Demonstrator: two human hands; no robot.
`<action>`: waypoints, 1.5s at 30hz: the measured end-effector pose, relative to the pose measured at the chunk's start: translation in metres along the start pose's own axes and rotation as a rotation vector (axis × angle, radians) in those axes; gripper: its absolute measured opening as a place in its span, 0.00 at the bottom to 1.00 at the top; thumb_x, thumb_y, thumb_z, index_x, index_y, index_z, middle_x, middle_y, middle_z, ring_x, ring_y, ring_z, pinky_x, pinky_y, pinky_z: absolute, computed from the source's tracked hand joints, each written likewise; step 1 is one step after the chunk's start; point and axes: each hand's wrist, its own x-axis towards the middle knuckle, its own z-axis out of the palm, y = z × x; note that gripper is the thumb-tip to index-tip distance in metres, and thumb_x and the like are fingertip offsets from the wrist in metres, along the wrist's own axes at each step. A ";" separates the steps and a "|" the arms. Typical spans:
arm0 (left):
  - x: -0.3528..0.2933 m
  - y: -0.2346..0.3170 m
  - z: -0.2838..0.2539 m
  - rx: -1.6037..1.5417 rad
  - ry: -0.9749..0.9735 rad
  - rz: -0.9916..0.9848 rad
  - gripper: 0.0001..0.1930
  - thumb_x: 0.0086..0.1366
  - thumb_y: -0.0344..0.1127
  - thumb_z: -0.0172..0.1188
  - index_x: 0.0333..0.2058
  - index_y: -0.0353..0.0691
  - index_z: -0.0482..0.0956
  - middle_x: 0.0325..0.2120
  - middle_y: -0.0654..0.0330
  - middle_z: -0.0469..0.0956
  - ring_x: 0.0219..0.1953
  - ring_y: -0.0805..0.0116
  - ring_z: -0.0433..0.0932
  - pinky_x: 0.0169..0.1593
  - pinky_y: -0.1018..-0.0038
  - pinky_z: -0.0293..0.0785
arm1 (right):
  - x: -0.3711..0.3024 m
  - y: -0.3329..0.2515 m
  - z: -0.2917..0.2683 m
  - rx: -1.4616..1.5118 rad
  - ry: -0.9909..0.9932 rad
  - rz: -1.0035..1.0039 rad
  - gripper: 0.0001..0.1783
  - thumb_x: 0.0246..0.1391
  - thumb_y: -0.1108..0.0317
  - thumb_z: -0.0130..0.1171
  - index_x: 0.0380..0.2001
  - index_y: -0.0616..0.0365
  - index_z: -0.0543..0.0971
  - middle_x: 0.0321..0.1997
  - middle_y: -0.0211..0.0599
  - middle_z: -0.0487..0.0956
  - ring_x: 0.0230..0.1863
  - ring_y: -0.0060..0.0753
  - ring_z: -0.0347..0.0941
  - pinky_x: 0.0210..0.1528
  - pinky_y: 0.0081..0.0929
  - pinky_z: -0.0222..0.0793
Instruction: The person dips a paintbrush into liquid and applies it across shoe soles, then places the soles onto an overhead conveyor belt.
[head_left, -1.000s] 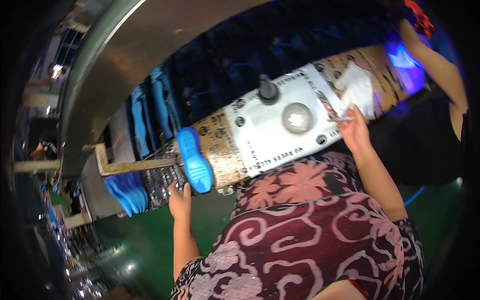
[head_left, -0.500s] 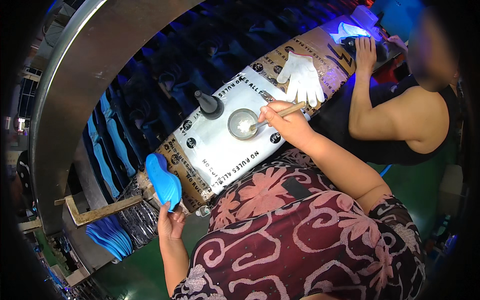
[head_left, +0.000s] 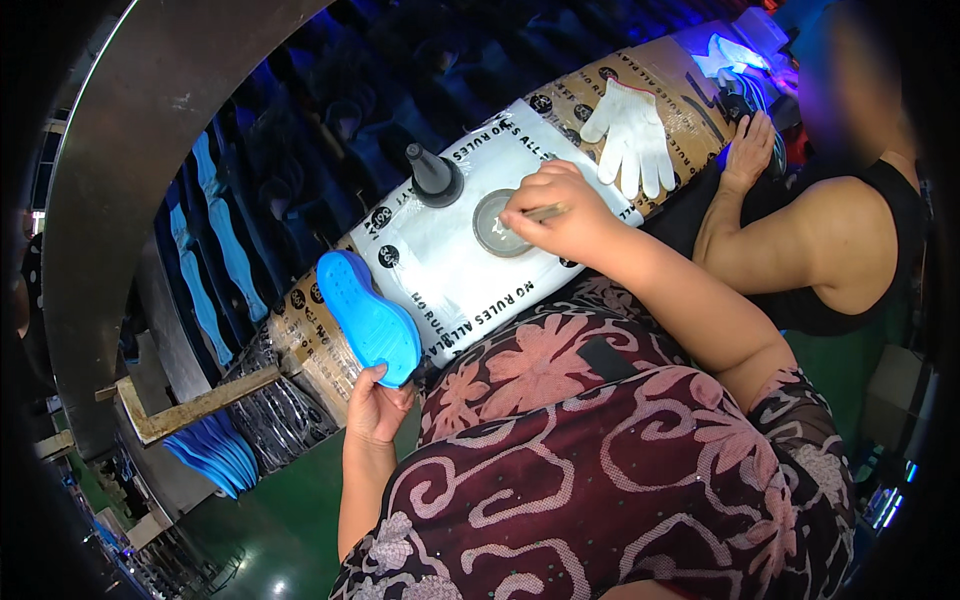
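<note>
My left hand [head_left: 378, 408] grips a bright blue shoe sole [head_left: 368, 318] by its near end, thumb on top. The sole now shows its dotted inner face and rests over the left part of the taped work surface. In my right hand [head_left: 568, 212] is a brush [head_left: 545, 212] with a wooden handle, held in a closed grip. Its tip is down in a small round dish [head_left: 479, 238] with some whitish stuff inside. White sheeting [head_left: 440, 265] lies under the dish. Behind it stands a dark cone-topped bottle [head_left: 434, 180].
A white knitted glove [head_left: 633, 140] lies right of the dish. Further right, a co-worker's hand [head_left: 750, 150] is near a glowing blue light. Blue soles [head_left: 212, 455] are stacked at lower left beside a wooden bracket [head_left: 200, 405]. Blue strips [head_left: 225, 230] and a curved metal rim [head_left: 110, 190] stand behind.
My left hand has turned the blue sole so its inner face shows and brought it right, closer to the white sheeting. My right hand has tilted the brush lower over the dish.
</note>
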 end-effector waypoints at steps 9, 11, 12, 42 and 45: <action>0.007 0.004 0.004 -0.032 -0.067 0.017 0.18 0.56 0.35 0.57 0.44 0.35 0.67 0.25 0.54 0.75 0.14 0.68 0.68 0.19 0.76 0.65 | 0.002 -0.006 -0.002 -0.014 0.010 0.006 0.11 0.51 0.63 0.59 0.20 0.57 0.79 0.21 0.36 0.76 0.27 0.33 0.71 0.35 0.31 0.66; 0.001 -0.003 0.022 0.150 0.069 0.258 0.17 0.59 0.34 0.55 0.46 0.35 0.65 0.27 0.54 0.76 0.16 0.67 0.70 0.21 0.75 0.69 | 0.005 -0.013 -0.010 0.314 0.021 0.398 0.13 0.54 0.62 0.58 0.20 0.58 0.79 0.21 0.35 0.76 0.27 0.28 0.71 0.34 0.26 0.66; -0.005 -0.004 0.042 0.253 0.039 0.359 0.16 0.61 0.32 0.53 0.47 0.35 0.63 0.30 0.53 0.76 0.20 0.66 0.75 0.24 0.75 0.75 | 0.001 -0.009 -0.013 0.412 0.083 0.434 0.15 0.57 0.61 0.56 0.21 0.59 0.80 0.22 0.33 0.76 0.27 0.23 0.70 0.32 0.23 0.65; -0.010 -0.008 0.159 0.900 -0.017 1.220 0.11 0.52 0.20 0.56 0.37 0.29 0.74 0.33 0.55 0.78 0.35 0.69 0.76 0.43 0.75 0.70 | -0.008 -0.097 -0.052 0.212 0.151 -0.226 0.09 0.48 0.65 0.61 0.18 0.54 0.78 0.19 0.30 0.73 0.25 0.34 0.70 0.49 0.37 0.64; -0.010 -0.007 0.167 0.892 -0.036 1.294 0.12 0.51 0.20 0.56 0.37 0.28 0.74 0.34 0.54 0.77 0.35 0.68 0.76 0.42 0.75 0.71 | -0.010 -0.097 -0.050 0.123 0.149 -0.230 0.10 0.48 0.64 0.61 0.18 0.54 0.78 0.18 0.30 0.72 0.25 0.34 0.70 0.48 0.38 0.64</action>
